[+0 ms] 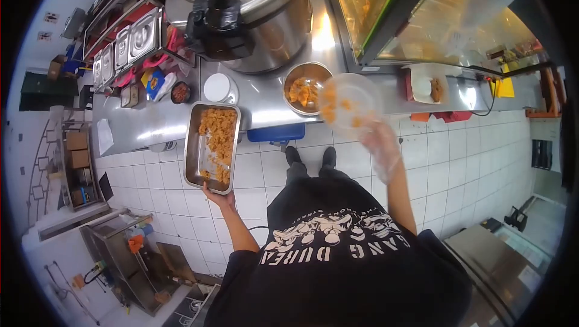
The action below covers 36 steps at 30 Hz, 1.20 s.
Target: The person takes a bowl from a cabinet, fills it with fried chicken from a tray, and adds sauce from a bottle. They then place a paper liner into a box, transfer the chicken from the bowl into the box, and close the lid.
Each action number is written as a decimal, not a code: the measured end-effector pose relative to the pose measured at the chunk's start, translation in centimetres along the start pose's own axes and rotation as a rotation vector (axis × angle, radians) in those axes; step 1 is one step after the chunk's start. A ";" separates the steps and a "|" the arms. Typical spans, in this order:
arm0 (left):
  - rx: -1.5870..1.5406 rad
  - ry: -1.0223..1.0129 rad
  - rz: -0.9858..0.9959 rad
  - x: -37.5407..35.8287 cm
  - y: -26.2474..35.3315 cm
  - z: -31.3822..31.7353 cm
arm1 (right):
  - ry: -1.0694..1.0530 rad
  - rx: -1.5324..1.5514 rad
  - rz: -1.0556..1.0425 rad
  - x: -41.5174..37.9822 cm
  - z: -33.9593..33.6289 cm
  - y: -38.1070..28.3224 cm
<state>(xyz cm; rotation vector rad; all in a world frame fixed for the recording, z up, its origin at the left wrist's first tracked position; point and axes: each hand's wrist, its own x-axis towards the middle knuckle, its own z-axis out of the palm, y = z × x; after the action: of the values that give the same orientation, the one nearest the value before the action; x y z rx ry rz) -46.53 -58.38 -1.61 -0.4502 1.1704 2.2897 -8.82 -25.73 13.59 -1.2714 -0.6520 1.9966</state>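
My left hand (221,196) grips the near end of a rectangular steel tray (192,157), its far end over the counter edge. Crumbly orange-brown fried pieces (218,133) lie in the tray, thickest at its far end. In a clear plastic glove, my right hand (383,151) is closed on a round translucent plastic tub (356,90), blurred by motion. Orange bits show in or through the tub. Just left of it, a steel bowl (294,105) on the counter holds orange food pieces (303,93).
On the steel counter (265,107) stand a large lidded metal pot (271,31), a white round lid (217,87) and a small dark bowl (180,92). A lit glass display case (446,31) is at right. Lidded steel pans (143,34) sit at left. A blue bin (276,134) is under the edge.
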 end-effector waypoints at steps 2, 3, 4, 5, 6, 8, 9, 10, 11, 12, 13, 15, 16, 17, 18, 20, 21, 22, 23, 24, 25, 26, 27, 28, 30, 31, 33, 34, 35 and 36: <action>0.008 0.002 0.004 0.2 0.1 0.1 | -0.018 0.001 0.057 2.3 2.8 1.5; 0.027 0.011 0.006 0.2 0.5 -0.1 | -0.043 0.003 0.044 3.2 4.1 1.7; 0.025 0.009 0.002 0.4 1.1 0.0 | -0.067 0.004 0.027 4.0 5.2 1.9; 0.051 -0.018 -0.003 0.5 1.3 0.1 | -0.064 -0.004 0.023 4.7 5.8 2.3; 0.076 -0.044 -0.011 0.4 1.5 0.1 | -0.030 -0.142 -0.138 5.3 6.1 2.7; 0.074 -0.037 -0.034 0.8 2.2 -0.2 | 0.013 -0.285 -0.298 6.2 6.9 3.3; 0.084 -0.014 -0.031 1.1 2.5 -0.2 | 0.027 -0.652 -0.492 6.6 7.2 3.6; 0.097 0.007 -0.029 1.4 2.8 -0.3 | 0.041 -1.021 -0.679 6.8 7.6 3.9; 0.077 -0.018 -0.039 1.8 3.0 -0.6 | 0.049 -1.026 -0.680 7.0 7.7 4.2; 0.072 -0.019 -0.045 2.5 3.2 -0.6 | 0.044 -1.143 -0.794 7.4 7.7 4.4; 0.097 -0.011 -0.051 2.7 3.6 -0.9 | 0.034 -1.264 -0.901 7.3 7.7 4.4; 0.119 0.000 -0.065 3.6 4.0 -1.9 | 0.089 -1.257 -0.897 6.9 7.7 4.4; 0.114 -0.004 -0.093 4.4 4.0 -2.5 | 0.140 -1.238 -0.902 6.9 7.8 4.2; 0.113 -0.005 -0.119 4.8 4.4 -2.9 | 0.134 -1.244 -0.900 6.8 7.6 4.2; 0.109 -0.004 -0.118 5.4 4.7 -3.1 | 0.187 -1.282 -0.973 6.6 7.3 4.2; 0.054 -0.031 -0.175 5.6 4.8 -2.9 | 0.227 -1.321 -1.050 6.5 7.6 4.2; 0.090 -0.008 -0.164 6.1 4.8 -3.6 | 0.327 -1.089 -0.958 5.8 7.8 4.5; 0.091 0.003 -0.155 6.1 5.0 -3.5 | 0.416 -0.856 -0.859 5.1 8.5 5.0; 0.126 0.023 -0.122 5.9 4.9 -3.1 | 0.394 -0.854 -0.856 4.5 9.7 5.3; 0.163 0.044 -0.094 5.8 5.1 -3.1 | 0.301 -0.519 -0.615 3.5 10.7 5.4; 0.153 0.047 -0.102 6.1 5.1 -3.9 | 0.213 -0.192 -0.371 3.0 11.4 5.6; 0.148 0.049 -0.098 5.9 5.4 -3.8 | 0.207 -0.194 -0.372 3.0 12.4 6.3; 0.100 0.048 -0.093 5.7 5.7 -3.6 | 0.099 -0.135 -0.213 3.0 13.8 7.7; 0.054 0.048 -0.092 5.3 5.8 -3.7 | -0.004 -0.077 -0.052 3.1 15.1 9.0; 0.009 0.030 -0.116 5.8 6.6 -6.0 | -0.084 -0.114 0.040 4.7 18.4 11.9; -0.003 0.056 -0.092 5.5 7.4 -6.5 | -0.136 -0.150 0.046 5.8 20.0 13.0; 0.029 0.101 -0.015 4.2 9.1 -6.1 | -0.237 -0.164 0.066 8.9 23.0 15.9; 0.032 0.095 -0.009 3.5 10.0 -5.8 | -0.285 -0.144 0.079 10.7 24.8 17.1; 0.023 0.105 0.005 2.7 10.9 -5.7 | -0.241 -0.146 0.122 11.6 27.2 17.4; 0.012 0.114 0.019 2.1 11.5 -5.9 | -0.199 -0.148 0.164 12.4 29.3 17.4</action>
<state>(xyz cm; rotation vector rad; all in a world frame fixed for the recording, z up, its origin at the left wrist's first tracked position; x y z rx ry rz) -54.68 -68.15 1.35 -0.5734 1.2482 2.2979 -44.08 -29.23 5.76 -1.2563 -0.8275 2.2656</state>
